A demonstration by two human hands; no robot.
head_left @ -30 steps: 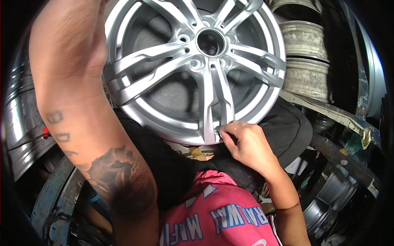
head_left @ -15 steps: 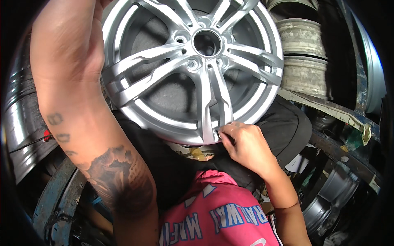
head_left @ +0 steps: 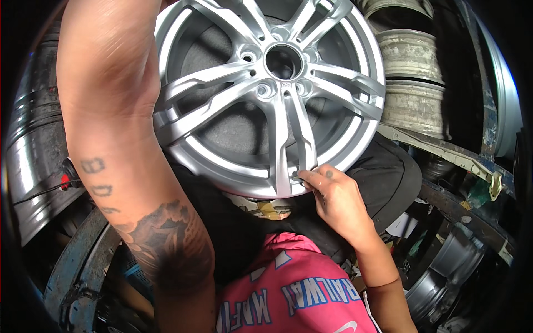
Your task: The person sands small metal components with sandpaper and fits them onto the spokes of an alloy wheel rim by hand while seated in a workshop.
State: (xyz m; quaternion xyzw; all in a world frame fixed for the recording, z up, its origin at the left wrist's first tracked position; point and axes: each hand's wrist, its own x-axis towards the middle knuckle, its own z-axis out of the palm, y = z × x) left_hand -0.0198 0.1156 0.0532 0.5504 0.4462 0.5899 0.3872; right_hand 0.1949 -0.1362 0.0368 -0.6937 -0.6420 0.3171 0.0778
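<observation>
A silver alloy wheel rim (head_left: 280,119) with paired spokes and a round centre hole leans face-up before me, its lower edge by my lap. My right hand (head_left: 340,195) is closed in a pinch at the outer end of the lowest spoke pair. A small dark bit shows at its fingertips against the slot there; I cannot make out what it is. My left hand (head_left: 114,47) reaches up along the rim's left side, close in front of it. Its fingers run out past the top edge, so their grip is hidden.
Dusty, unpainted wheel barrels (head_left: 413,105) are stacked at the right, beside a worn metal rack (head_left: 444,147). More dark rims (head_left: 458,252) lie at lower right. A shiny dark barrel (head_left: 33,161) stands at left, above a chipped blue metal frame (head_left: 75,266).
My left forearm has shifted to the right, covering more of the rim's left edge. My right hand has turned slightly at the same spoke end, still pinched.
</observation>
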